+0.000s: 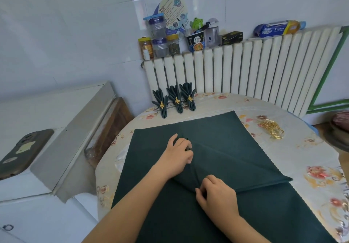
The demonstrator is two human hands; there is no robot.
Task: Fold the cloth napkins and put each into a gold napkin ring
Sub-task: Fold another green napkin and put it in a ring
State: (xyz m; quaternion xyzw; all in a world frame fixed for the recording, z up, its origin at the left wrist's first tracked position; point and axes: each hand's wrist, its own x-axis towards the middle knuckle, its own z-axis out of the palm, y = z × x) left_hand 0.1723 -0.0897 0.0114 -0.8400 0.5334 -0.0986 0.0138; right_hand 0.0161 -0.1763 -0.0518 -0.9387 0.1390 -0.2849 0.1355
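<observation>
Midway through folding, my left hand (179,153) pinches the dark green cloth napkin (217,148) spread on the floral-covered bench (311,159); my right hand (217,195) grips its raised fold. Even, tight pleats should suit the loose gold napkin rings (272,129) nearby.

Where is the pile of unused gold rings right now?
Head view: the gold rings lie on the table's right side, just beyond the spread green napkin's right edge.

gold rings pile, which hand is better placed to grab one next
Right. The loose gold rings lie at the table's right side, nearer the right hand. The left hand pinches the green napkin at its middle, farther away.
</observation>
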